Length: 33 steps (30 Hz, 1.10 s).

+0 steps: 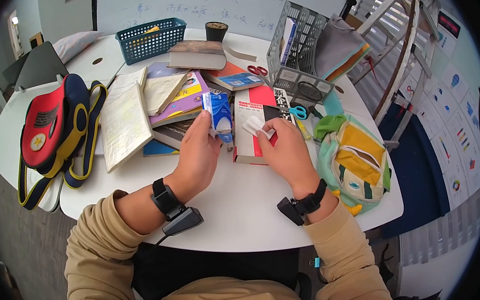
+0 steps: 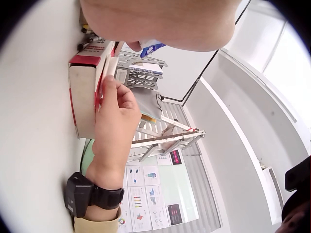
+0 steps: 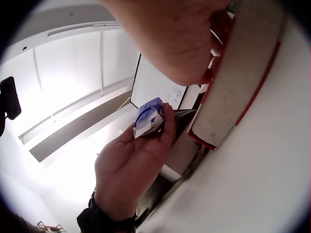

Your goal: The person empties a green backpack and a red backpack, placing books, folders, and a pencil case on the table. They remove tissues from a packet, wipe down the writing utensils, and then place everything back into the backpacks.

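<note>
My left hand (image 1: 196, 156) grips a small blue and white tissue pack (image 1: 222, 116) between thumb and fingers. In the right wrist view, the pack (image 3: 149, 116) stands in the left hand's fingers with its white end toward the camera. A white folded tissue (image 1: 255, 125) is pinched between the thumb and fingers of my right hand (image 1: 289, 153), a little right of the pack. Right under this hand lies a thick red and white book (image 1: 241, 106), its pale page edges (image 3: 238, 77) facing the right wrist camera.
Stacked books and a pale notebook (image 1: 126, 125) lie beyond the left hand. A red and navy bag (image 1: 46, 128) sits at far left, a small green and yellow backpack (image 1: 359, 160) at right. Behind stand a teal basket (image 1: 152, 43), a grey file rack (image 1: 305, 43) and light-blue scissors (image 1: 298, 111).
</note>
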{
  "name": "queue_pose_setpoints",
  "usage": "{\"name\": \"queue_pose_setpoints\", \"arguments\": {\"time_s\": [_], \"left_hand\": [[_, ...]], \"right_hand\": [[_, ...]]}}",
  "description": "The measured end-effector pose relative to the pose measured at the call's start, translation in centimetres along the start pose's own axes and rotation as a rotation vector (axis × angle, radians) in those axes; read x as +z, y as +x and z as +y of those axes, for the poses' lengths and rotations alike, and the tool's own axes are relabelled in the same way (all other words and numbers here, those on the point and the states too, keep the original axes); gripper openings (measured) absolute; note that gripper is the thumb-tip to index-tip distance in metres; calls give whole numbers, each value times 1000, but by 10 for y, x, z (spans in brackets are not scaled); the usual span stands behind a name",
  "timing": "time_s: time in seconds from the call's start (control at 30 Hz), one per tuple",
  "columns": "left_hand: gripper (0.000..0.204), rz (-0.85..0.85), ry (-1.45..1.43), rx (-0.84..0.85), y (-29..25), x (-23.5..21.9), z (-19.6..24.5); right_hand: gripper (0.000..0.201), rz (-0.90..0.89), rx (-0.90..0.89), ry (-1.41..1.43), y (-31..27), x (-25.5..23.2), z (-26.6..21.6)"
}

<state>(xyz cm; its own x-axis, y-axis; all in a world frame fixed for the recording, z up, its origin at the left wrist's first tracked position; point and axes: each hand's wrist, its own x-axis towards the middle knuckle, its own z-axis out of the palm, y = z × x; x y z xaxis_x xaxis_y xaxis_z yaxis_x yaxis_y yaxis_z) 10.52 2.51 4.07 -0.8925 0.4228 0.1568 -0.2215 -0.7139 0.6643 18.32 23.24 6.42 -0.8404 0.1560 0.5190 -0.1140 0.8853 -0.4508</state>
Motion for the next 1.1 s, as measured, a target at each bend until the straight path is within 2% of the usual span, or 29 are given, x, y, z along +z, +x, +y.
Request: {"name": "queue_pose_setpoints", "arguments": {"time_s": [0.23,0.33,0.43,0.53,0.63,0.73,0.83,0.87,0.97,1.1], "left_hand": [[47,-13,13,-7,0,-1,1],[47,0,32,-13,-1,0,2],[48,-1,36,-23,0,0,2],[48,-10,29,-28,1,1,2],[46,-46,33,-29,-2,4,3],[43,-73,3,-31,-1,2,1],[39,-93,-23,-33,-3,3,2],[37,-100,-29,-33,-4,4,3],[37,-128,-12,-18,-4,3,3],[42,-120,35,-14,-1,-1,1]], "right_hand": [[23,83,88,12,1,4,2],[24,85,144,228,3,-3,-8],[23,172,47,320,3,4,-4],[22,180,33,523,2,3,-14],[22,91,-45,539,0,7,-5],[22,34,-179,673,-1,16,-8],[23,-74,-366,420,0,2,-19],[20,-73,-287,461,-3,1,-26],[20,-61,-324,458,-3,4,-21],[19,-160,-295,553,-5,2,-20]]}}
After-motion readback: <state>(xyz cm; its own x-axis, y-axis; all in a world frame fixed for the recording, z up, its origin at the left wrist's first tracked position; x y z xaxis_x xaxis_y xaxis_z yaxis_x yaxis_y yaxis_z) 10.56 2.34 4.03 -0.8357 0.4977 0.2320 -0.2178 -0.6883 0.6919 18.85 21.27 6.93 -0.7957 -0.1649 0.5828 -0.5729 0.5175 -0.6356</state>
